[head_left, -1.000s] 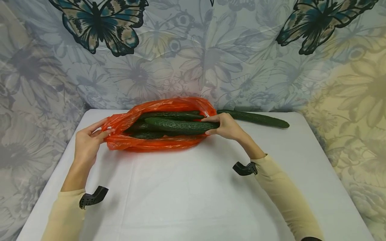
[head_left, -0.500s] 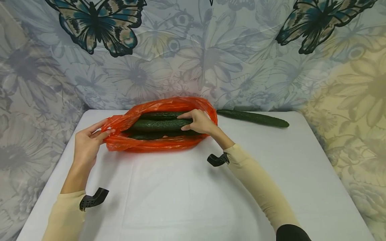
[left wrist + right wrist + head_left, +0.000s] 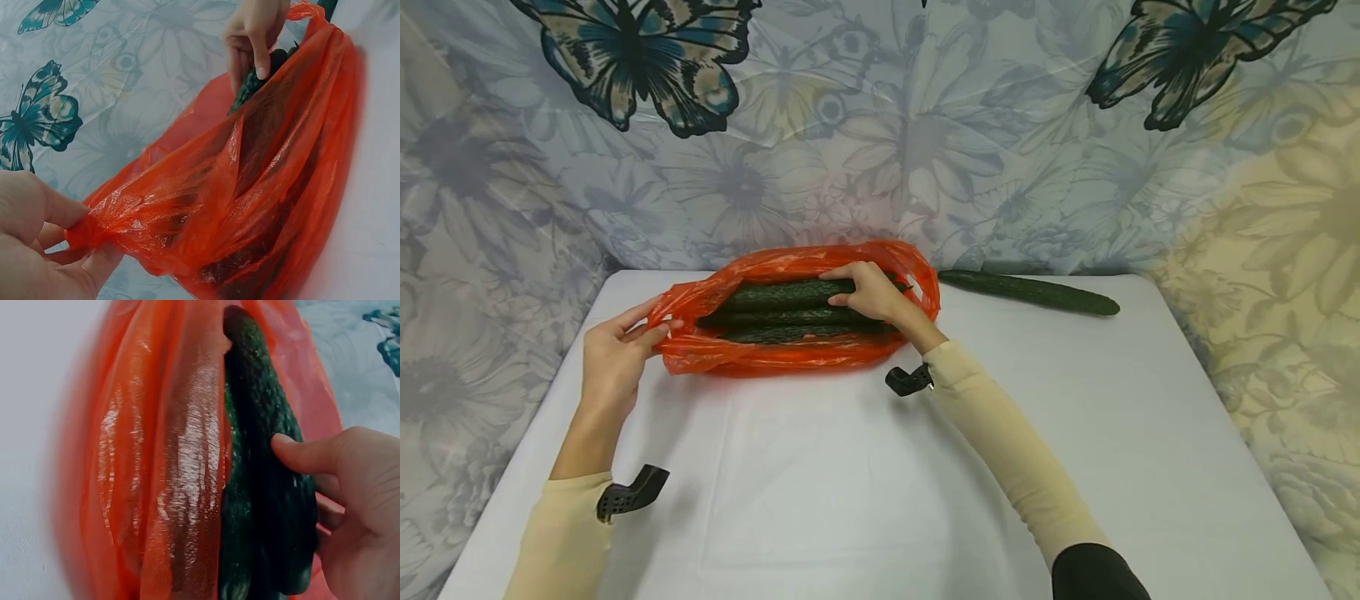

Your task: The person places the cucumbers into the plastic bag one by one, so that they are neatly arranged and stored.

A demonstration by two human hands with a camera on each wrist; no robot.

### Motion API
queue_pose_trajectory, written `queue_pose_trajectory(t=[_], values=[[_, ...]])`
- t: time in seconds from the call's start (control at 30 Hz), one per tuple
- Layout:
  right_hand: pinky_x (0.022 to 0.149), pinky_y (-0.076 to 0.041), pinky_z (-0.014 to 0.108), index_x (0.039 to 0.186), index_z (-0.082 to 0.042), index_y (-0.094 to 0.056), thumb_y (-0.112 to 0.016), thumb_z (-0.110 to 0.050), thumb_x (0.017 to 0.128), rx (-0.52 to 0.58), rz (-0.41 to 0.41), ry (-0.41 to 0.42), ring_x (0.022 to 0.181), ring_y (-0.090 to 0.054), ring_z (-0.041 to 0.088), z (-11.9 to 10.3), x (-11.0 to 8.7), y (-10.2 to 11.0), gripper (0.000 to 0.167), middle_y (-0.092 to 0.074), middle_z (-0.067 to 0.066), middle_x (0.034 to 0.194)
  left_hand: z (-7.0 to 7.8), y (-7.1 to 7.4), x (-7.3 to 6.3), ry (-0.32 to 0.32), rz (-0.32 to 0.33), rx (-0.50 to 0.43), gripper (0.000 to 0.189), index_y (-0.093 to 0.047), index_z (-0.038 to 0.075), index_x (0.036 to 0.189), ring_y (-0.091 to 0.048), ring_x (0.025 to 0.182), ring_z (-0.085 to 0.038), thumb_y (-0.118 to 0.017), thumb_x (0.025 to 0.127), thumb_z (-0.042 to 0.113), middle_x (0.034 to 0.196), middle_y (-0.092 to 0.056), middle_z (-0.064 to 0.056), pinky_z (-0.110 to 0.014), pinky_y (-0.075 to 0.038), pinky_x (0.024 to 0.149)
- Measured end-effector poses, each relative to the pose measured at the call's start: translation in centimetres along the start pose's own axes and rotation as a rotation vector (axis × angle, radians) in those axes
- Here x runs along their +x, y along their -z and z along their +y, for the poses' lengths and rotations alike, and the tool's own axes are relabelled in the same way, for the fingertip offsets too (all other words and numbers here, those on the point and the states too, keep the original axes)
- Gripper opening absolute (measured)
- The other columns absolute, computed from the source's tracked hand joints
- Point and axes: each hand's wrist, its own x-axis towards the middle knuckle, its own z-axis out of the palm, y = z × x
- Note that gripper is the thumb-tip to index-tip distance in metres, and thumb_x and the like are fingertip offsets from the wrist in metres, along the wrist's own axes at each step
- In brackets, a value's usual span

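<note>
An orange-red plastic bag (image 3: 760, 360) lies at the back of the table, its mouth spread wide over several dark green cucumbers. At its left end, my left hand (image 3: 613, 367) pinches the gathered plastic between thumb and fingers. Inside the mouth, my right hand (image 3: 874, 295) grips the rearmost visible cucumber (image 3: 778, 295). In the right wrist view, the thumb lies across this cucumber (image 3: 265, 406), while the other fingers are partly hidden behind it. The left wrist view shows the crumpled bag (image 3: 206, 206) stretching away from my left hand (image 3: 44, 244).
Another cucumber (image 3: 1033, 292) lies on the table to the right of the bag. A white cloth covers the table (image 3: 820, 475). Behind its back edge hangs a fabric backdrop (image 3: 917, 158) with butterflies and flowers.
My right hand has moved left, deeper into the bag's mouth, and the cucumber it holds has shifted left and back among the others. The left hand still holds the bag's end.
</note>
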Motion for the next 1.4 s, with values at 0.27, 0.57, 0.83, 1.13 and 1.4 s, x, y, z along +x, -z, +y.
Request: queue_pose_trajectory(t=[0.27,0.57,0.83,1.13,1.4], values=[[0.078,-0.048,0.031,0.132,-0.011,-0.063,-0.072,-0.021,0.091,-0.134,0.024,-0.003,0.067,-0.057,0.021,-0.5,-0.1,-0.3,0.043,-0.062,0.008,0.131,0.5,-0.1,0.1,-0.007,0.099,-0.103,0.046,-0.058,0.001,0.134,-0.066,0.093,-0.006,-0.062,0.09,-0.009,0.116,-0.063,-0.003,-0.015,-0.055,0.069],[0.108,-0.04,0.039,0.132,-0.011,-0.063,-0.072,-0.029,0.09,-0.227,0.069,0.036,0.126,-0.053,0.025,0.2,-0.8,-0.5,0.046,-0.062,0.005,0.131,0.5,-0.2,0.1,-0.001,0.118,-0.107,0.046,-0.059,0.001,0.134,-0.067,0.09,-0.007,-0.061,0.09,-0.01,0.121,-0.061,-0.007,-0.016,-0.056,0.067],[0.107,-0.041,0.039,0.137,-0.007,-0.057,-0.07,-0.025,0.091,-0.195,0.111,0.086,0.128,-0.051,0.026,0.5,-2.2,0.3,0.05,-0.058,0.009,0.135,0.4,-0.2,0.1,-0.007,0.11,-0.103,0.046,-0.059,0.001,0.134,-0.067,0.091,-0.007,-0.062,0.089,-0.009,0.123,-0.06,-0.008,-0.015,-0.055,0.067],[0.096,-0.049,0.042,0.13,-0.002,-0.061,-0.071,-0.016,0.091,-0.093,0.221,0.153,0.112,-0.06,0.03,1.2,-4.5,2.8,0.043,-0.063,0.014,0.126,0.3,-0.2,-0.1,-0.014,0.082,-0.078,0.047,-0.056,0.002,0.136,-0.068,0.089,-0.006,-0.063,0.09,-0.007,0.13,-0.056,-0.011,-0.015,-0.055,0.068],[0.089,-0.053,0.044,0.124,0.0,-0.065,-0.067,-0.01,0.093,-0.014,0.442,0.162,0.098,-0.066,0.03,3.2,-8.0,8.3,0.033,-0.067,0.017,0.117,0.0,-0.3,-0.2,-0.009,0.071,-0.1,0.048,-0.055,0.0,0.137,-0.069,0.086,-0.006,-0.063,0.09,-0.006,0.125,-0.059,-0.007,-0.015,-0.055,0.068]])
